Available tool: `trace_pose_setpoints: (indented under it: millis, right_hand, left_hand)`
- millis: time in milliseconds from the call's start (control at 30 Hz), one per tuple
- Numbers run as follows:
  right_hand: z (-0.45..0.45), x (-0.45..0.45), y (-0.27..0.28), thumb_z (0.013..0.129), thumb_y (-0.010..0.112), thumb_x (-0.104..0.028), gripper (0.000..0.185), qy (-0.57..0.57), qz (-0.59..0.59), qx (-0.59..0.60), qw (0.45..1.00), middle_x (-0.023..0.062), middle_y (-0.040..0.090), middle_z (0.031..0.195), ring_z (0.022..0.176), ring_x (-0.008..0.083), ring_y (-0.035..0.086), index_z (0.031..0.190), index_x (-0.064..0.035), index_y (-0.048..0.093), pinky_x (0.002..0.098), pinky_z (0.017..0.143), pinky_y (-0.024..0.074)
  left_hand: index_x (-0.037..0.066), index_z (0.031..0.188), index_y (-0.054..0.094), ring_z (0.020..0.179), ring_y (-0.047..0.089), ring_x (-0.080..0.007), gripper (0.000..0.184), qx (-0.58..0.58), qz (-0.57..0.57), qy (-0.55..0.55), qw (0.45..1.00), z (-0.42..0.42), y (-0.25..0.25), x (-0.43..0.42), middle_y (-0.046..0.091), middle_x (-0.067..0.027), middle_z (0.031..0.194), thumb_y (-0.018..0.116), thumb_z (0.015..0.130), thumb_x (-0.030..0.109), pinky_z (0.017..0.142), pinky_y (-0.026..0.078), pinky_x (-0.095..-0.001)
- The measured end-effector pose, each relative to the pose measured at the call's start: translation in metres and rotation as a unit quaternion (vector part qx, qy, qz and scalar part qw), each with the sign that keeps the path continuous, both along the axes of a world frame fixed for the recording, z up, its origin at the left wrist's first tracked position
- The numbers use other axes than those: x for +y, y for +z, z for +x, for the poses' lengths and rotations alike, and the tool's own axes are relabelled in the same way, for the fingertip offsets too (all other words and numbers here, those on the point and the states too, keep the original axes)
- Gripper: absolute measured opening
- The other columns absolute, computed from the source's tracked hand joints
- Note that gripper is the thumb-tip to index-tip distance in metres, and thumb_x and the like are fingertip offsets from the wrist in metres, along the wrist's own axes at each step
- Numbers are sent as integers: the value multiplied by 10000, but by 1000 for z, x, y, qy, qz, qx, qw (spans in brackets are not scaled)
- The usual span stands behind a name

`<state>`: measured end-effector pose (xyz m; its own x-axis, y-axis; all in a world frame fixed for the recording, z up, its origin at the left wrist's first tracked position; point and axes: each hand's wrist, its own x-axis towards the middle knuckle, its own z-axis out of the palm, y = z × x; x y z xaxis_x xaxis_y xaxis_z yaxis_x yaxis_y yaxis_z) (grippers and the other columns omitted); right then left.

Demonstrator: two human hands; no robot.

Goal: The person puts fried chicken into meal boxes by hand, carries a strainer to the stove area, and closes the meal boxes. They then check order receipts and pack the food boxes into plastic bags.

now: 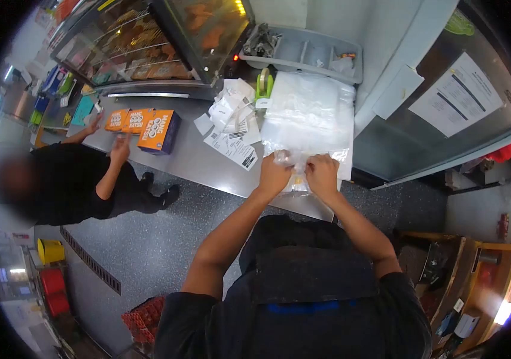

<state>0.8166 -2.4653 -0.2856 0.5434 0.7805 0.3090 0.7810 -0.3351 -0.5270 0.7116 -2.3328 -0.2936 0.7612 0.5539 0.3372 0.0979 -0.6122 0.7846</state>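
A stack of clear plastic bags (303, 110) lies flat on the counter in front of me. At its near edge, my left hand (274, 175) is closed on the gathered film of a clear plastic bag (293, 160). My right hand (322, 173) pinches the same film a short way to the right, knuckles up. Some small yellow thing shows through the plastic between the hands, too blurred to name. Beyond my left hand, a green tape dispenser (264, 90) stands beside the stack. Paper receipts (234, 122) are scattered to the left.
Three orange boxes (158, 133) stand on the steel counter (198, 167), near a co-worker's hands (119, 148). A glass heated display (130, 48) is behind them. At the back is a grey divided tray (303, 51). A refrigerator-like glass door (447, 102) stands right.
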Motion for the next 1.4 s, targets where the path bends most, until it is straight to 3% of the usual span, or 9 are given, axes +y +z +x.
trace_pose_setpoints:
  millis: [67, 200, 267, 367, 600, 767, 967, 1267, 1400]
  right_hand:
    - [-22, 4, 5, 773, 687, -168, 91, -128, -8, 22, 992, 67, 667, 811, 888, 291, 575, 791, -81, 708, 491, 846, 363]
    - [-29, 2, 5, 779, 718, -173, 118, -127, 25, -1, 992, 95, 642, 738, 800, 306, 585, 809, -59, 719, 434, 768, 418]
    - [-16, -4, 3, 783, 722, -154, 107, -22, 64, 7, 998, 108, 636, 723, 751, 296, 576, 806, -50, 729, 404, 687, 447]
    - [-1, -4, 4, 774, 728, -165, 127, 70, 77, 30, 994, 93, 615, 713, 735, 287, 560, 859, -72, 747, 406, 648, 454]
    - [11, -4, 0, 770, 743, -186, 149, 124, 55, 90, 987, 143, 565, 758, 688, 315, 556, 897, -110, 763, 421, 633, 460]
    - [-6, 8, 16, 780, 743, -268, 187, 32, 21, 117, 992, 183, 535, 780, 761, 349, 583, 865, -102, 760, 432, 670, 465]
    - [0, 8, -3, 790, 734, -308, 266, 42, 29, 128, 990, 210, 562, 813, 797, 349, 591, 821, -44, 736, 434, 714, 480]
    - [-1, 5, 2, 772, 735, -326, 341, 19, -28, 156, 987, 269, 601, 975, 925, 412, 595, 823, 8, 698, 464, 828, 484]
    - [-3, 7, 6, 775, 734, -325, 346, 11, -28, 174, 984, 289, 595, 1033, 992, 425, 581, 828, 15, 696, 465, 876, 472]
  left_hand:
    - [3, 761, 687, 770, 655, -374, 182, 127, -7, 40, 991, 5, 18, -4, 676, -203, 785, 718, 699, 172, 731, 520, -422]
    - [14, 782, 699, 749, 664, -376, 169, 84, -70, 77, 991, 14, 19, -6, 680, -200, 771, 704, 713, 168, 710, 523, -444]
    - [37, 752, 693, 688, 675, -326, 108, 127, -18, 86, 988, 20, 21, -3, 681, -162, 731, 686, 709, 136, 648, 527, -409]
    - [28, 785, 703, 752, 674, -368, 153, 174, 12, 55, 983, 22, 28, 0, 681, -198, 770, 706, 718, 166, 711, 532, -437]
    - [3, 838, 706, 726, 684, -323, 180, 148, 8, -72, 986, 2, 36, 11, 693, -170, 779, 728, 723, 140, 680, 534, -380]
    - [-6, 923, 707, 730, 697, -259, 161, 30, -90, -62, 994, -16, 26, 15, 704, -175, 836, 701, 790, 83, 657, 525, -332]
    - [-14, 990, 702, 738, 679, -180, 195, 128, -87, -88, 984, -25, 33, 32, 713, -157, 865, 682, 803, 37, 702, 528, -289]
    - [-19, 1008, 708, 796, 709, -194, 257, 84, -221, -85, 968, -23, 30, 40, 722, -159, 912, 708, 752, 4, 732, 558, -278]
    - [-6, 1005, 714, 774, 701, -175, 264, 113, -121, -91, 982, -19, 27, 40, 723, -152, 876, 712, 741, -2, 731, 553, -266]
